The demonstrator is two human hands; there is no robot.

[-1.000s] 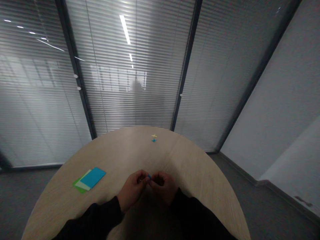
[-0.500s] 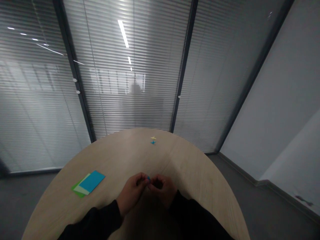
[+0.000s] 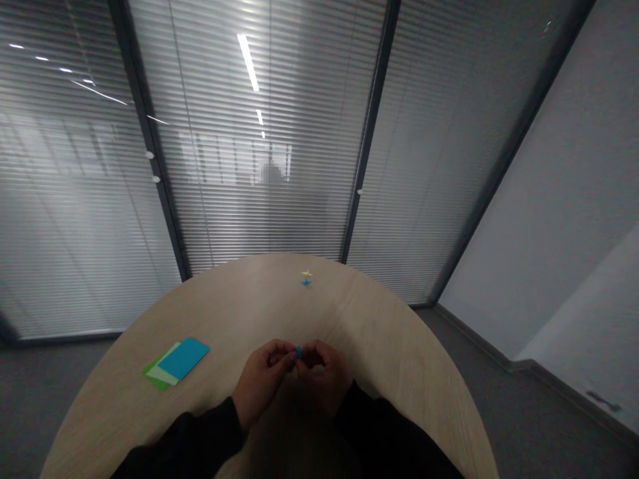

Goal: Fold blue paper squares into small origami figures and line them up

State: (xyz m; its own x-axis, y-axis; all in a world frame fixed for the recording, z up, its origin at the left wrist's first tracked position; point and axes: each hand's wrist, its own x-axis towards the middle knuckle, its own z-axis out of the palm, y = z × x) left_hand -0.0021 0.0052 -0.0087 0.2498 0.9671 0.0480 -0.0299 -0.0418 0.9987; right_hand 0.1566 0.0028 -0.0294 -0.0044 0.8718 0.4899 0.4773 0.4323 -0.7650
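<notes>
Left hand (image 3: 263, 380), right of overlapping green, pale-green and blue sheets (image 3: 182, 359) on the desk (image 3: 404, 372), pinches a tiny blue piece (image 3: 299, 352); a yellow shape (image 3: 306, 273) and a blue shape (image 3: 306, 283) sit beyond, and the right hand (image 3: 328, 378) pinches the piece's other side.
</notes>
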